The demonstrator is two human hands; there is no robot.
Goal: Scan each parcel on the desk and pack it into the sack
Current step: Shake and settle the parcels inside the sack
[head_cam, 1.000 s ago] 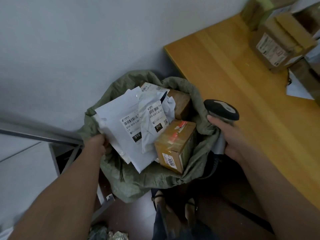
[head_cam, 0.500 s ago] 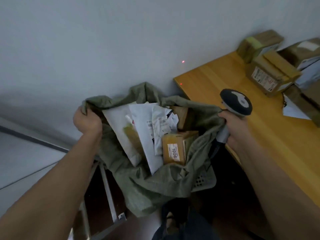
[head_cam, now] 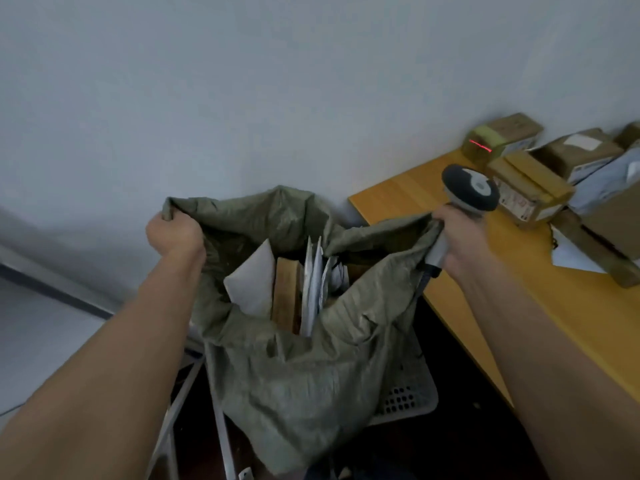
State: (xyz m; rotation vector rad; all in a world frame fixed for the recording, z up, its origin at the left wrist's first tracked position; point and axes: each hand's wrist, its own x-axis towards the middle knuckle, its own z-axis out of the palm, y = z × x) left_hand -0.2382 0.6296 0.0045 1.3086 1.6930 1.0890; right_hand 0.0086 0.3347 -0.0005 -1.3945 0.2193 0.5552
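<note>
Though parcel-laden, wooden desk (head_cam: 540, 306) against grey wall (head_cam: 242, 98)

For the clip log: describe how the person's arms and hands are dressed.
Both forearms are bare as far as the frame shows: no sleeves or cuffs in view. The left hand and right hand wear no gloves; no watch, bracelet or ring is visible.

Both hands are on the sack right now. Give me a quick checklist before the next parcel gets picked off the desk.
1. Sack mouth held open: ok, left hand grips one rim, right hand the other.
2. Scanner in hand: ok, right hand holds it along with the rim.
3. A hand free to pick: not ok.
4. Room in sack: cannot tell; envelopes and a box stand near the top.
5. Parcels left on desk: ok, several boxes.
6. Scan line on a label: not ok, it falls on tape of the far box.
</note>
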